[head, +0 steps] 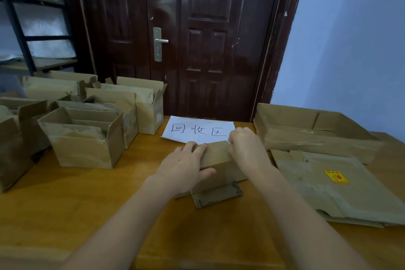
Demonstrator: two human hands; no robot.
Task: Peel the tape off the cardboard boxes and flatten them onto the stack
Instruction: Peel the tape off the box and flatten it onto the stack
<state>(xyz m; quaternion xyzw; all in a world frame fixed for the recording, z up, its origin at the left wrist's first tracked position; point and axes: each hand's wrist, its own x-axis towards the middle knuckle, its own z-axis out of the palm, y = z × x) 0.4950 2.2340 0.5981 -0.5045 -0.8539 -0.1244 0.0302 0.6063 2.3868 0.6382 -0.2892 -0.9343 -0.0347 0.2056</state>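
Observation:
A small brown cardboard box (219,167) stands on the wooden table (98,199) in the middle of the view, one flap lying flat toward me. My left hand (186,165) grips its left side, fingers over the top and thumb on the front face. My right hand (247,149) has its fingers curled over the box's top right edge. To the right lies a stack of flattened cardboard (328,184) with a yellow and red sticker. No tape is plainly visible on the held box.
Several open cardboard boxes (87,144) crowd the table's left side. A white paper sign (199,130) with handwritten characters lies behind the held box. A wide shallow box (315,131) sits at the back right. A dark door and a metal shelf stand behind.

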